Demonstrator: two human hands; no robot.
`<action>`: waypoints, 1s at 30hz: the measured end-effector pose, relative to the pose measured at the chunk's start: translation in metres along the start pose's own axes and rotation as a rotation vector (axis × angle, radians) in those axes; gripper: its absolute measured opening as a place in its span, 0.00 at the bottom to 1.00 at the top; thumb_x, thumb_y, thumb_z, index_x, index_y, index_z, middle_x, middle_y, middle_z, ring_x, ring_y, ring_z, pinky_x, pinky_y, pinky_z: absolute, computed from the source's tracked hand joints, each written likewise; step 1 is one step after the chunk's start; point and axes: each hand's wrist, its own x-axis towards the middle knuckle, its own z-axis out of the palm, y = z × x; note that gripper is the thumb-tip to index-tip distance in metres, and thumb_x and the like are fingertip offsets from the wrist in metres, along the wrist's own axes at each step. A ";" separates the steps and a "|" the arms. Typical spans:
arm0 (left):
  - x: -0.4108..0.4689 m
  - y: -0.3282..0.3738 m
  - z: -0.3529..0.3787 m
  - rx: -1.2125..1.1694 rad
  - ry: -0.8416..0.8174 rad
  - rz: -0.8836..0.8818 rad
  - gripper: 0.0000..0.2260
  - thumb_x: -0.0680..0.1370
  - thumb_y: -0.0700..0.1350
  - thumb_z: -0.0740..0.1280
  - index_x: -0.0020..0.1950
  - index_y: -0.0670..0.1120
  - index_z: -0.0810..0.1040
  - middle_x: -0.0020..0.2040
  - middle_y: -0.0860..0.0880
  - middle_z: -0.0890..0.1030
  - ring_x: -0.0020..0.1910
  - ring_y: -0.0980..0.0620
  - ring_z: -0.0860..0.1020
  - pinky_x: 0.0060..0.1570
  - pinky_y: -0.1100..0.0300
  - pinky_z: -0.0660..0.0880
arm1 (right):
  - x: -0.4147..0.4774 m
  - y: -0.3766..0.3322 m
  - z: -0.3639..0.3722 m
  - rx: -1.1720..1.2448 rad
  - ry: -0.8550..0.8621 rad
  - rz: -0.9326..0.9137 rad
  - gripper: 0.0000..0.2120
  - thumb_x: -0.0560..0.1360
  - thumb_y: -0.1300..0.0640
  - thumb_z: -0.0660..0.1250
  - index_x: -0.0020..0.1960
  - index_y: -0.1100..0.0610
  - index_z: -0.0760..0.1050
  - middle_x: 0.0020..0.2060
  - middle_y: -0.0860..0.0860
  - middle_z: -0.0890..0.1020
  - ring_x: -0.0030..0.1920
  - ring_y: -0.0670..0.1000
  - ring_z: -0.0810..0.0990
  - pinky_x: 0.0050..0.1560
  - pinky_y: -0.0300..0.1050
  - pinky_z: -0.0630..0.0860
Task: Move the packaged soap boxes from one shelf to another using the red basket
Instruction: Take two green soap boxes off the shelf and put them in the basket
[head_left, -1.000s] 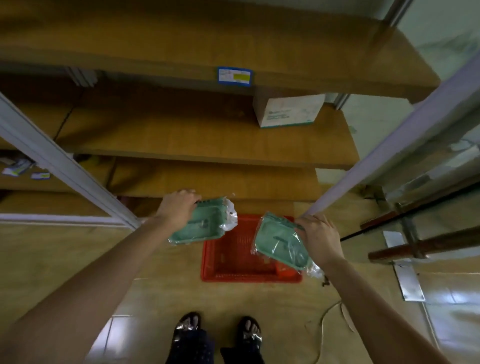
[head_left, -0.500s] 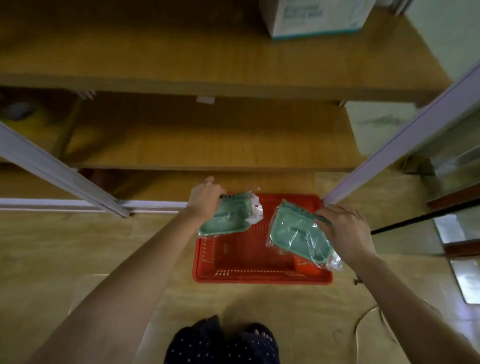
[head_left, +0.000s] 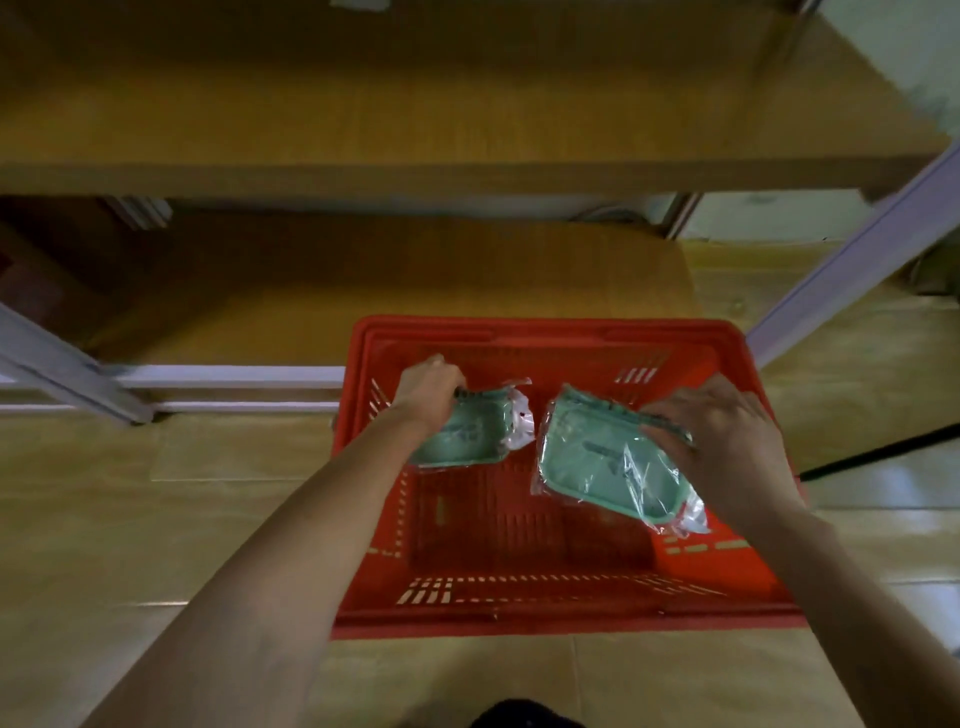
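- 2 green soap boxes in clear plastic wrap, both held over the open red basket (head_left: 566, 618), which sits on the tiled floor (head_left: 156, 519) just in front of the wooden shelving (head_left: 415, 130).
- Left hand (head_left: 428, 387): grip pressed together on the near-left end of the left soap box (head_left: 467, 434); fingers curl over its top edge. Box is low, inside the basket's rim line — whether it touches the basket bottom, cannot tell.
- Right hand (head_left: 727, 441): grip pinching the right soap box (head_left: 602, 457) along its far-right edge, thumb on top, box tilted with its face toward the camera. It hangs above the basket's right half, not resting.
- The 2 boxes are near each other but apart; the basket bottom between and below them looks bare.
- Handling, as a judgement: each box is carried 1-handed by an edge, so likely light. Shell looks stiff — it keeps its shape under the pinch.
- Wrap is glossy and loose, with a crinkled tail at one end of each box; probably slippery. Best to hold across the rigid body or long edges, not by the wrap tail, which could slide or tear.
- Fragility seems low; setting them flat on the basket bottom should keep them from shifting in carry.
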 end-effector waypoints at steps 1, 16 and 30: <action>0.007 -0.002 0.012 0.009 0.005 0.001 0.13 0.76 0.38 0.64 0.58 0.48 0.78 0.57 0.47 0.78 0.58 0.49 0.74 0.56 0.56 0.71 | -0.002 0.001 0.009 -0.010 0.006 -0.010 0.03 0.70 0.53 0.71 0.43 0.51 0.82 0.37 0.45 0.83 0.42 0.54 0.76 0.43 0.45 0.66; 0.015 -0.007 0.026 -0.031 -0.034 -0.032 0.17 0.76 0.33 0.61 0.62 0.47 0.75 0.62 0.45 0.77 0.62 0.45 0.75 0.59 0.52 0.72 | 0.021 -0.032 0.084 0.026 -0.172 -0.060 0.06 0.70 0.53 0.70 0.45 0.52 0.83 0.38 0.46 0.84 0.40 0.53 0.77 0.43 0.45 0.65; -0.058 -0.063 -0.095 0.050 0.255 0.038 0.10 0.79 0.45 0.59 0.56 0.49 0.78 0.56 0.51 0.78 0.57 0.49 0.76 0.46 0.56 0.71 | 0.083 -0.122 0.195 -0.095 -0.556 0.020 0.15 0.76 0.66 0.59 0.58 0.55 0.77 0.55 0.52 0.80 0.55 0.54 0.79 0.51 0.47 0.76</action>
